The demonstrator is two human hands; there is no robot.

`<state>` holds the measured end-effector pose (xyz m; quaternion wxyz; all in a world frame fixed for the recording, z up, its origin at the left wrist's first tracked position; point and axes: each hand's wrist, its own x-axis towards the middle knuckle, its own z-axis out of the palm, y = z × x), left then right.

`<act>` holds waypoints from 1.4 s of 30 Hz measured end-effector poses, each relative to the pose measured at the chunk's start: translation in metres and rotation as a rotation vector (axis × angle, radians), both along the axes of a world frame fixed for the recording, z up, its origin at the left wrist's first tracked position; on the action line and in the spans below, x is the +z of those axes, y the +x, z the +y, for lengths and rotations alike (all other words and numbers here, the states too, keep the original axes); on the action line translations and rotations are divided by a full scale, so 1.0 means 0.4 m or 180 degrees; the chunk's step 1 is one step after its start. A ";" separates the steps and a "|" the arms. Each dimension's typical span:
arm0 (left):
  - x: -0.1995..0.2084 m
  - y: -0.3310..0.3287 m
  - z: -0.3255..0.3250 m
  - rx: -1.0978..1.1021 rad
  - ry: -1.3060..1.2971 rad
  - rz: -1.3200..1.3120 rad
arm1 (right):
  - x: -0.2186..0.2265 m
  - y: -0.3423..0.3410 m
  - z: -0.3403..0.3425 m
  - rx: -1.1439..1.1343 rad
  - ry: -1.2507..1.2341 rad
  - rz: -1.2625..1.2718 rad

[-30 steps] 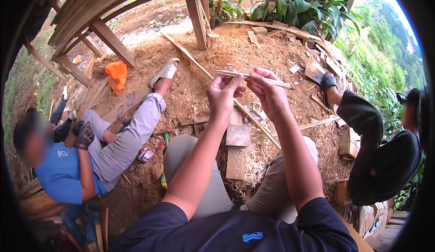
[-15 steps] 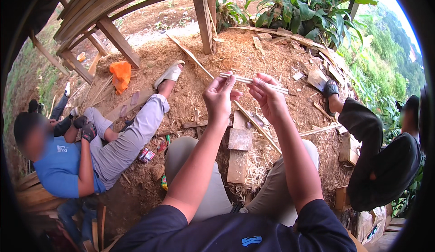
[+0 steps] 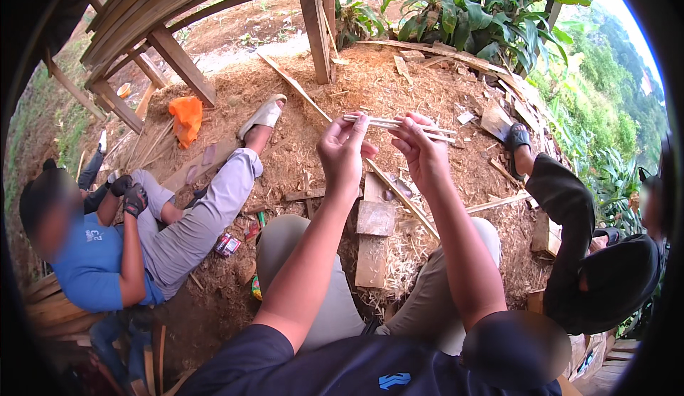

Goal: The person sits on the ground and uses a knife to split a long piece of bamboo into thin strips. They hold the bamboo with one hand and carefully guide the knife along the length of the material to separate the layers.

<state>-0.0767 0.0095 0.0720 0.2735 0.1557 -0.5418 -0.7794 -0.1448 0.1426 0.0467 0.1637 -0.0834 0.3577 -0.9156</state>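
Several thin, pale wooden sticks (image 3: 382, 121) are held crosswise in front of me at chest height. My left hand (image 3: 343, 155) is closed on their left end, thumb and fingers pinching. Around the right part of the same sticks, my right hand (image 3: 425, 155) pinches with thumb and forefinger; the tips fan slightly apart beyond it. Below my hands, between my knees, a wooden block (image 3: 376, 218) lies on a short board (image 3: 370, 262). A long wood strip (image 3: 403, 198) slants past them over the shavings.
A person in a blue shirt (image 3: 92, 261) and dark gloves sits at left, one leg stretched toward me. Another in dark clothes (image 3: 605, 282) sits at right. A blurred dark head (image 3: 516, 346) shows over my right sleeve. A wooden bench frame (image 3: 178, 61) and an orange bag (image 3: 186, 120) are beyond.
The sticks' right ends have spread apart slightly, while my hands stay nearly in place. A dark head has come into view at lower right. The person at right has shifted.
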 end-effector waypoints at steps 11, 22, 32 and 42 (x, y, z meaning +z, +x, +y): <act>0.005 0.002 0.010 0.0251 0.0130 0.0161 | -0.006 -0.004 -0.004 0.0016 0.0222 0.0154; -0.027 -0.011 0.001 0.0293 0.0160 0.0236 | -0.011 -0.003 -0.006 0.0036 0.0186 0.0110; -0.032 -0.005 0.007 0.0256 0.0117 0.0108 | 0.001 -0.001 0.001 -0.0136 0.0303 0.0100; -0.028 -0.008 0.006 0.0326 -0.0080 -0.0003 | -0.001 -0.012 0.013 -0.0163 0.0282 0.0128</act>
